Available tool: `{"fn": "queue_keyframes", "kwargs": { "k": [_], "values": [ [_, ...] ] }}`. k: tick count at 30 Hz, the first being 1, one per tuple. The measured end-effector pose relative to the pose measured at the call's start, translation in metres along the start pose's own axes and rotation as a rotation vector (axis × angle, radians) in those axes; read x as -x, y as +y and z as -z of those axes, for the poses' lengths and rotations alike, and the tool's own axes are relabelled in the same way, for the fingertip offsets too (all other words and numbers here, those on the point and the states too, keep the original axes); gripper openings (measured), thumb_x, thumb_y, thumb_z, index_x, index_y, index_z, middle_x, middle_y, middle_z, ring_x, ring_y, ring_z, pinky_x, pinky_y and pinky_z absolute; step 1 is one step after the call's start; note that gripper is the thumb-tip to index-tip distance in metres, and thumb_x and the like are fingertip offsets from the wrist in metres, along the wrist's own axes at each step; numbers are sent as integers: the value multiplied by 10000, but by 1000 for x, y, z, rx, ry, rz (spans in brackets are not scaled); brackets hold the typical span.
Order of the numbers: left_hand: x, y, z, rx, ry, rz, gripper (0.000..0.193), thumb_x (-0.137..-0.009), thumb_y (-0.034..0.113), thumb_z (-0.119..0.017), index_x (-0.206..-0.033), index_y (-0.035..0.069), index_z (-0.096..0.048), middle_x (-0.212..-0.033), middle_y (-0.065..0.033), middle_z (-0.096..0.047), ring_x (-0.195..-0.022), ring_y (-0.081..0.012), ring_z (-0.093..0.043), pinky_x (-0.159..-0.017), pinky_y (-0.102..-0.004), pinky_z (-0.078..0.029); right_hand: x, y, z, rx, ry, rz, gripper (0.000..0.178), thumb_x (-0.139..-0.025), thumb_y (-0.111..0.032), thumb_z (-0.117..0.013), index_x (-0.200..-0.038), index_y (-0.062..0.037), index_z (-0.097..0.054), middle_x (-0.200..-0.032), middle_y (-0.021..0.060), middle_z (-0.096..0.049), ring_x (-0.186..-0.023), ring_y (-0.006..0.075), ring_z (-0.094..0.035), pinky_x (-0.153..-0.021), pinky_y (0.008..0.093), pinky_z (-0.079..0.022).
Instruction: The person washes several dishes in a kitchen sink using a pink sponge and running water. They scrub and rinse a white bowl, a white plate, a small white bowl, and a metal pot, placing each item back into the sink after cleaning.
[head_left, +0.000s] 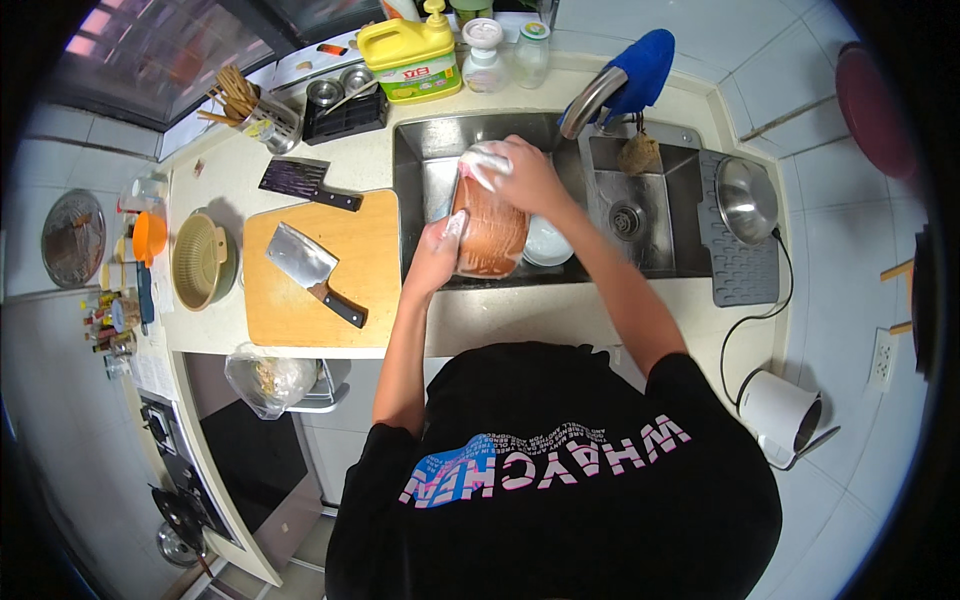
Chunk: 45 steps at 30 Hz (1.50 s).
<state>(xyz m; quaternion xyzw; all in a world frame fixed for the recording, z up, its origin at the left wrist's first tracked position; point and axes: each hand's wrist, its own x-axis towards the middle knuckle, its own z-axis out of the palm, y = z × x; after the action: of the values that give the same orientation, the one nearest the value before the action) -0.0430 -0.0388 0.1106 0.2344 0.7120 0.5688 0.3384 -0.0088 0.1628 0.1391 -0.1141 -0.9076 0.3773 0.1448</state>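
Bracing a brown bowl (490,232) over the sink (420,160), left hand (437,258) fingers grip its rim; right hand (528,175) fingers press a cloth (482,162) against it.

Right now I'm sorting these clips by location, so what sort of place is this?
A home kitchen, most likely: a steel sink set in a counter, a cutting board with a cleaver, and a stove.

Brushed steel sink (430,150), dull sheen. Glossy brown ceramic dish (490,235), wet. Matt pale wooden cutting board (370,250) at nine o'clock carries a shiny metal cleaver (300,258). Smooth light bench (500,320).
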Motion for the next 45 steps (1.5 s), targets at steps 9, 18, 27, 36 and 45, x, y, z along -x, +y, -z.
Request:
{"fn": "queue_keyframes", "kwargs": {
  "k": [9, 18, 27, 36, 45],
  "values": [
    [15, 15, 19, 1046, 386, 29, 480, -944, 379, -416, -1296, 53, -398, -1280, -137, -475, -1138, -264, -494, -957, -422, -435, 17, 38, -13, -1200, -325, -395, 515, -946, -269, -437, -1392, -63, -282, -1353, 62, -424, -1194, 178, -451, -928, 289, -422],
    [-23, 34, 10, 1136, 397, -285, 463, -957, 320, -413, -1324, 46, -342, -1325, -124, -438, -1209, -266, -435, -1023, -434, -370, 63, -16, -73, -796, 253, -432, 503, -898, -202, -529, -1311, -27, -301, -1252, 198, -433, -1155, 275, -452, -902, 345, -414],
    [-16, 25, 7, 806, 431, -144, 418, -967, 297, -405, -1277, 17, -377, -1171, -102, -530, -1033, -229, -549, -855, -380, -491, 3, -76, -26, 120, 360, 531, 209, -780, -188, -642, -935, -52, -611, -959, 127, -596, -844, 335, -597, -764, 434, -476],
    [21, 30, 24, 1011, 529, -168, 495, -967, 383, -326, -1302, 21, -357, -1258, -165, -480, -1159, -275, -486, -1011, -407, -395, 31, -45, -25, -379, 174, 171, 346, -765, -204, -665, -1024, -42, -504, -987, 196, -581, -991, 344, -567, -869, 448, -442],
    [25, 14, 11, 910, 528, -176, 464, -927, 233, -486, -1312, 7, -360, -1264, -149, -487, -1144, -273, -503, -949, -413, -435, 40, -28, -35, -469, -40, 155, 363, -819, -160, -608, -1113, 10, -481, -1098, 203, -516, -1059, 370, -486, -933, 429, -385]
  ]
}}
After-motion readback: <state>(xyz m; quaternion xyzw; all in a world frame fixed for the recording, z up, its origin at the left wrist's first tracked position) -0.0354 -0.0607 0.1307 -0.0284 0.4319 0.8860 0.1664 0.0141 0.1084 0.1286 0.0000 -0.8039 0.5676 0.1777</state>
